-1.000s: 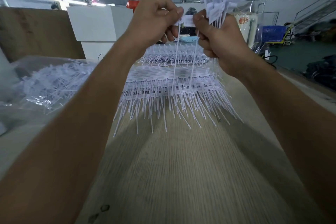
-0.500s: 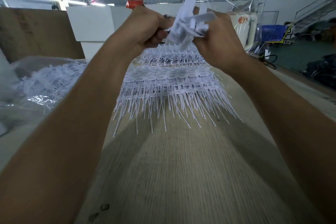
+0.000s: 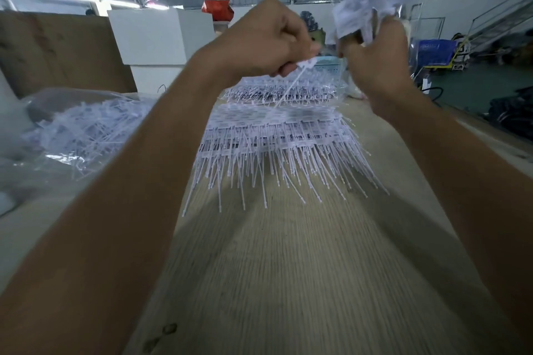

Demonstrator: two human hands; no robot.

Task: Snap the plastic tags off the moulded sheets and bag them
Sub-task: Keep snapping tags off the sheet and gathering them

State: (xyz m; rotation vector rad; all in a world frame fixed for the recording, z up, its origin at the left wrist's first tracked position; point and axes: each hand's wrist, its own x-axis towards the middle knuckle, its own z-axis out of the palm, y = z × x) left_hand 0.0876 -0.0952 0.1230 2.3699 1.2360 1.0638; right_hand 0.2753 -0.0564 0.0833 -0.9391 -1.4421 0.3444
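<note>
Both hands are raised above the table. My left hand (image 3: 268, 40) is closed on a single white plastic tag (image 3: 291, 81), whose thin tail slants down to the left. My right hand (image 3: 377, 57) grips a blurred bunch of white tags (image 3: 366, 6), their flat heads sticking up above the fingers. The two hands are a small gap apart. Below them a stack of white moulded tag sheets (image 3: 277, 138) lies on the table, thin tails fanning toward me. A second stack (image 3: 282, 89) lies farther back.
A clear plastic bag of loose tags (image 3: 83, 130) lies at the left of the wooden table (image 3: 288, 268). White boxes (image 3: 155, 37) and a brown board (image 3: 57, 49) stand behind. A blue crate (image 3: 435, 50) and dark items are at the far right.
The hands were joined on the bunch, twisting it. Now they have pulled apart: the right hand lifted the bunch up and right, and the left hand came away holding one tag.
</note>
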